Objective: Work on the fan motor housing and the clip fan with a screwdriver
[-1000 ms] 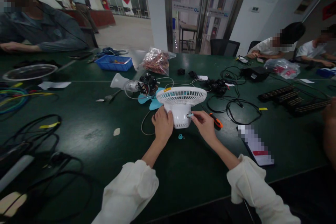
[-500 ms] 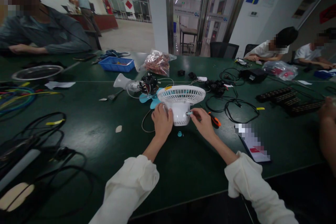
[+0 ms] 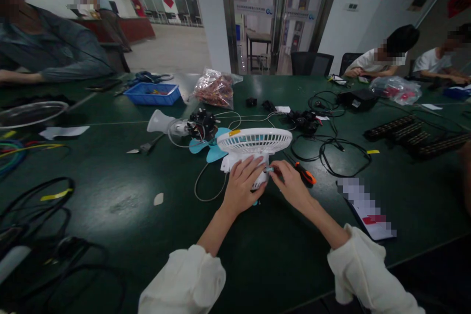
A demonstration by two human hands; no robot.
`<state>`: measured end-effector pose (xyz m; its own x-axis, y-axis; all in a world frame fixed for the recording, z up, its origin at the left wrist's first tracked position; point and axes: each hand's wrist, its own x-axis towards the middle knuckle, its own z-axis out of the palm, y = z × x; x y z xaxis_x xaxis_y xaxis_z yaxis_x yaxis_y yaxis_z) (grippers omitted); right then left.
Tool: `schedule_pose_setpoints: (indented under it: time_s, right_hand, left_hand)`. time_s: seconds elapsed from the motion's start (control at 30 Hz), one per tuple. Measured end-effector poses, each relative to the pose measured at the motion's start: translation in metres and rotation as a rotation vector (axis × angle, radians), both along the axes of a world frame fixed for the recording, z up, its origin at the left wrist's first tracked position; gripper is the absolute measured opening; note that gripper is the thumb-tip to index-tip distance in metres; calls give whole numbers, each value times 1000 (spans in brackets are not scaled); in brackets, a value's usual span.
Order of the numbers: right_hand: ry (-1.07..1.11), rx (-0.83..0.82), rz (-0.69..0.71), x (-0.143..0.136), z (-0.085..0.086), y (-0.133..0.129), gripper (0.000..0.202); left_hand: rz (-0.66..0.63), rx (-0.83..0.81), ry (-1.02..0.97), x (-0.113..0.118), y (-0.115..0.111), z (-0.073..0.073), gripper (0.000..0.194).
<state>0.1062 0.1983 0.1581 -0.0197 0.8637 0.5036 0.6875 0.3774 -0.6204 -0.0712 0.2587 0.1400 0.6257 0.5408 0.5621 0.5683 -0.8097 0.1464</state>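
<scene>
A white fan housing (image 3: 254,141) with a slotted rim stands on the dark green table in front of me. My left hand (image 3: 243,186) is wrapped over its narrow rear part, fingers lying across the shell. From the other side, my right hand (image 3: 292,184) pinches a small pale-blue peg (image 3: 270,169) against the shell. Under my left hand a little blue piece (image 3: 256,203) shows only in part. Behind the housing lie blue fan blades (image 3: 217,153), and beside them a dark motor (image 3: 202,125) joins a white stand (image 3: 162,121).
An orange-and-black handled tool (image 3: 306,174) lies right of my right hand, near a phone (image 3: 368,211) and coiled black cables (image 3: 342,157). A blue tray (image 3: 152,95) and a bag of copper-coloured parts (image 3: 215,89) stand farther back. Other people sit around the table.
My left hand has slid right and over the rear shell, covering most of the blue piece. My right hand stays at the peg. The whole view has shifted slightly.
</scene>
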Motion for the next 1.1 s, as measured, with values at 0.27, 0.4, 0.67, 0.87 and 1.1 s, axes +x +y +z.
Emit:
schedule_pose_setpoints:
  time_s: [0.27, 0.4, 0.67, 0.87, 1.1]
  right_hand:
    - [361, 52, -320, 46, 9, -3, 17]
    - [475, -8, -192, 43, 6, 0, 16]
    - [376, -62, 3, 12, 7, -4, 19]
    - [339, -52, 26, 9, 8, -4, 21]
    - [361, -20, 5, 5, 7, -4, 21]
  left_hand:
    - [3, 33, -90, -2, 0, -2, 48]
    - [26, 6, -67, -2, -2, -3, 47]
    - [0, 19, -54, -3, 1, -4, 50]
    - [-11, 37, -64, -2, -1, -1, 49]
    - [-3, 34, -52, -2, -2, 0, 49]
